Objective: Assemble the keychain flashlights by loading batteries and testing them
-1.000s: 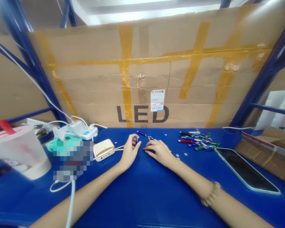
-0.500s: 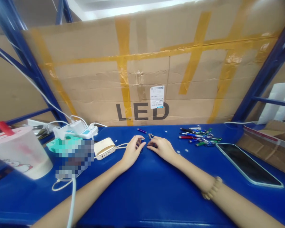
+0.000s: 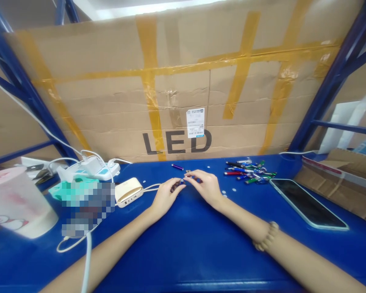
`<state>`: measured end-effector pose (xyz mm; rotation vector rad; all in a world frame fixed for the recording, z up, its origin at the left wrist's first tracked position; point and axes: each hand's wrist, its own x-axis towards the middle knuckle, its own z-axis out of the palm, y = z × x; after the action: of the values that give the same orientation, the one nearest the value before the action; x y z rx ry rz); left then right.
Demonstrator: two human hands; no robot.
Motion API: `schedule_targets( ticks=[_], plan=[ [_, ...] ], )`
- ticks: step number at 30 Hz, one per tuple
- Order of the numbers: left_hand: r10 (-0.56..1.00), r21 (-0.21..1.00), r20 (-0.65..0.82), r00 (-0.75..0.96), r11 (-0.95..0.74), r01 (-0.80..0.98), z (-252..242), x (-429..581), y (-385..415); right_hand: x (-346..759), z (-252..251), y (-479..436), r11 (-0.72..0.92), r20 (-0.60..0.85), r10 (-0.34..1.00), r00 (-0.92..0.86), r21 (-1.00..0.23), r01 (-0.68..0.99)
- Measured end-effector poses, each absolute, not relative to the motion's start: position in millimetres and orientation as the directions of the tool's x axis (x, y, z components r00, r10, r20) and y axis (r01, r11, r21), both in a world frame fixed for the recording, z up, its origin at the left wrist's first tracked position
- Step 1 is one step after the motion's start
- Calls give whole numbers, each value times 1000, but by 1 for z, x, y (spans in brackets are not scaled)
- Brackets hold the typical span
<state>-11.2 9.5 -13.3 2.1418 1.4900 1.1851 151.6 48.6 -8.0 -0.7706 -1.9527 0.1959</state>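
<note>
L hand (image 3: 164, 196) fingers curled, pinching small part (image 3: 180, 182): dark, bluish tip, tiny, blurred, shape n/a. It sits just above the tabletop (image 3: 183, 252), centre, btwn both hands. R hand (image 3: 206, 185) fingertips meet it from the other side; can't tell if R actually grips. Purple pen (image 3: 177, 167) lies just behind, apart from hands. Pen pile (image 3: 249, 172) further right, phone (image 3: 306, 203) beside it. Power bank (image 3: 128, 191) left of L hand, w/ cable. Bead bracelet (image 3: 265, 241) on R wrist.
</note>
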Motion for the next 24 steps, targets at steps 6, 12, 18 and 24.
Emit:
schedule_targets(
  ticks=[6, 12, 18, 24],
  plan=[
    [853, 585, 496, 164, -468, 663, -16, -12, 11, 150, -13, 47, 907, 823, 386, -417, -255, 336],
    [846, 588, 509, 161, -478, 652, -16, -13, 11, 149, -12, 47, 890, 804, 416, -426, -263, 372],
    [862, 572, 482, 159, -447, 688, -16, -13, 11, 148, -11, 47, 890, 775, 445, -450, -328, 316],
    [852, 528, 485, 196, -464, 711, -16, -15, 11, 149, -8, 46, 846, 703, 529, -476, -389, 365]
  ],
)
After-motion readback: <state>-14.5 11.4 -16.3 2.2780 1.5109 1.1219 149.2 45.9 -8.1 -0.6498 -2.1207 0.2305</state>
